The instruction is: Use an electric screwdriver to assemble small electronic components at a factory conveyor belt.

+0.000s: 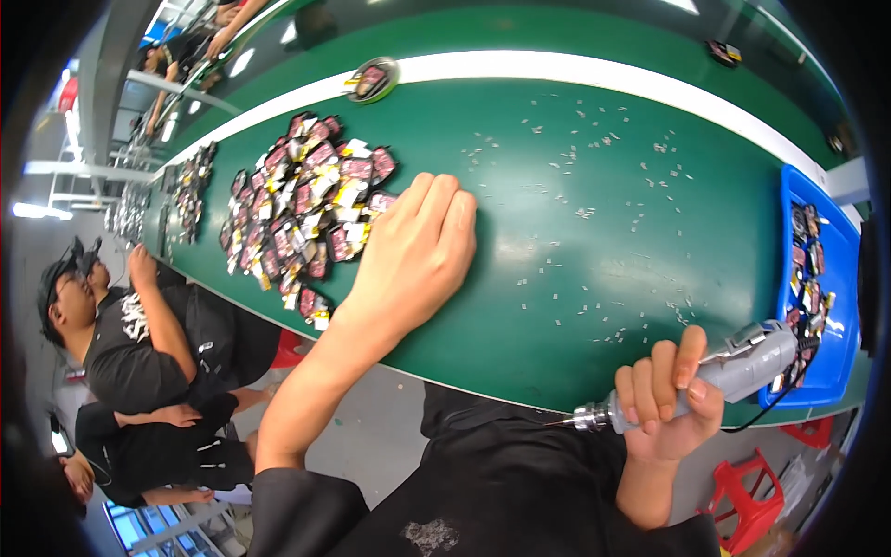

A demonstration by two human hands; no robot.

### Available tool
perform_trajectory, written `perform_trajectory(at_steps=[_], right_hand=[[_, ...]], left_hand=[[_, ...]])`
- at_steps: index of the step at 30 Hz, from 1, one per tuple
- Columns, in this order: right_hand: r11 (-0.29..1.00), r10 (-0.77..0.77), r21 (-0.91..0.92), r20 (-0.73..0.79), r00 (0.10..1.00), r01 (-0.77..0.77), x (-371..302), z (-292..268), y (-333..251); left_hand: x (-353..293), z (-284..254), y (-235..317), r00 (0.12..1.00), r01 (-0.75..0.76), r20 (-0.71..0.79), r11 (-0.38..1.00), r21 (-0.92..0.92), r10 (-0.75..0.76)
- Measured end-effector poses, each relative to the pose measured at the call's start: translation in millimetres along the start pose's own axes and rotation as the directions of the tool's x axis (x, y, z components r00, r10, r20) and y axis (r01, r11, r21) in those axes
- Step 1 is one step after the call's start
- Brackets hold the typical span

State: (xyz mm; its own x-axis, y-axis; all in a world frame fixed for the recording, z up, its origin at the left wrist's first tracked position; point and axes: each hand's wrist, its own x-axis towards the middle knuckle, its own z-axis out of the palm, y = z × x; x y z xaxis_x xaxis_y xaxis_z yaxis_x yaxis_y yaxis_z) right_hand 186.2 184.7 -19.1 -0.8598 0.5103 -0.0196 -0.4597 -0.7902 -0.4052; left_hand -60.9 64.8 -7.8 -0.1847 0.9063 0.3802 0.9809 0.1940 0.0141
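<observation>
My left hand (422,243) is over the green table with its fingers curled under, at the right edge of a heap of small black-framed parts (316,190) with reddish faces and white and yellow tabs. Whatever its fingertips may hold is hidden beneath the knuckles. Near the table's front edge, my right hand (670,397) is wrapped round a grey electric screwdriver (742,371). The screwdriver's metal chuck and thin bit point left, in front of my body. Many tiny pale pieces (584,213) lie scattered across the table surface.
A blue bin (840,371) with similar parts stands at the right, beside the screwdriver's cord. Beyond the heap, a round dish (379,93) carries one part. Another part (724,53) lies past the white strip (557,65). Co-workers (139,343) are at the left; a red stool (747,501) stands below.
</observation>
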Motion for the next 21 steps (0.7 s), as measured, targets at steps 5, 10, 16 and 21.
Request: perform_trajectory(at_steps=[5, 10, 16, 21], right_hand=[[1.000, -0.012, 0.012, -0.018, 1.000, 0.012, -2.4, -1.8, -1.5], [0.996, -0.085, -0.002, -0.049, 0.995, 0.085, 2.4, 5.5, -7.4], [0.957, -0.266, 0.115, -0.018, 0.964, 0.266, 22.2, 44.0, -10.9], [0.921, -0.351, 0.174, -0.018, 0.936, 0.348, 26.8, 53.4, 0.4]], left_hand=[[-15.5, -17.2, 24.9, 0.989, 0.133, -0.014, 0.927, -0.350, -0.147], [-35.9, -22.5, 61.3, 0.963, 0.189, -0.014, 0.715, -0.673, -0.268], [-53.0, -27.0, 96.6, 0.849, 0.248, 0.332, -0.247, -0.937, -0.411], [-55.3, -20.8, 108.4, 0.850, 0.234, 0.364, -0.346, -0.909, -0.382]])
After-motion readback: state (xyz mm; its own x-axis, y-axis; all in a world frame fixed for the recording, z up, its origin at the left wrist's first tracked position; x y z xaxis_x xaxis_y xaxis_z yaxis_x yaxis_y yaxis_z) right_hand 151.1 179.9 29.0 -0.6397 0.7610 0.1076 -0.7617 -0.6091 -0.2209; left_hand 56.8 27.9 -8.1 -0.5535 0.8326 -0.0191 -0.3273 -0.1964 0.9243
